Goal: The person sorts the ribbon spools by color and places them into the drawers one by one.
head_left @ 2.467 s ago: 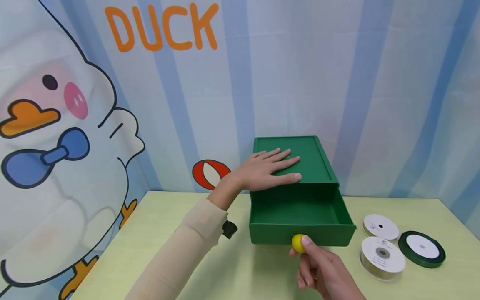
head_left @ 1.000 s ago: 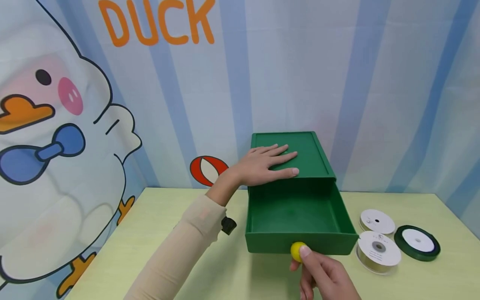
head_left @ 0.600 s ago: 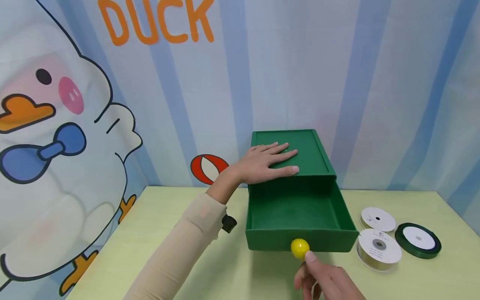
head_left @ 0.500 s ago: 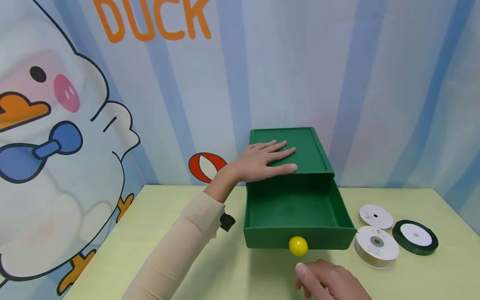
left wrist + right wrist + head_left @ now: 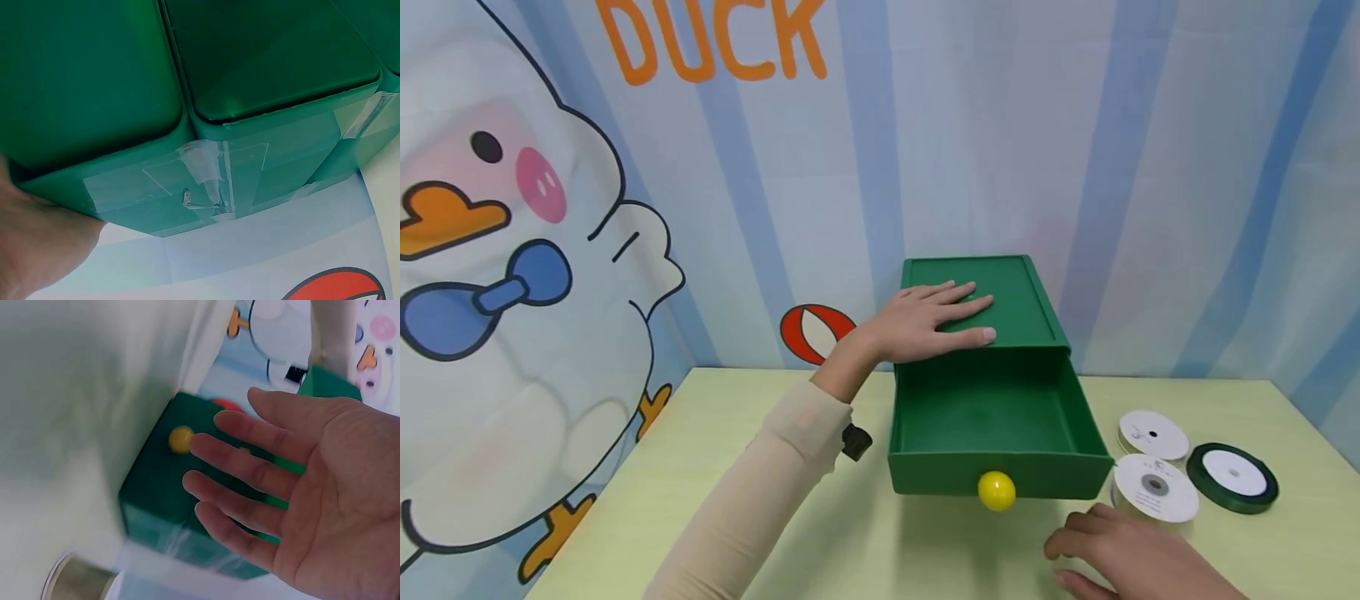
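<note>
My left hand rests spread on top of a green chest of drawers. Its top drawer is pulled out toward me, with nothing visible inside. A round yellow knob sits on the drawer's front. To the right of the knob, my right hand is in the air, apart from the drawer and overlapping the front ribbon spool. Its loosely extended fingers and bare palm show in the right wrist view. In the left wrist view, clear tape joins the green drawer units.
Behind the front spool lies another white ribbon spool, with a dark green ribbon spool to its right. The pale yellow-green table ends at a curtain with duck print. Something small and black shows at my left wrist.
The top drawer came further out while my right hand pinched the knob. That hand then let go, drew back and moved right toward the spools. My left hand stayed on the top.
</note>
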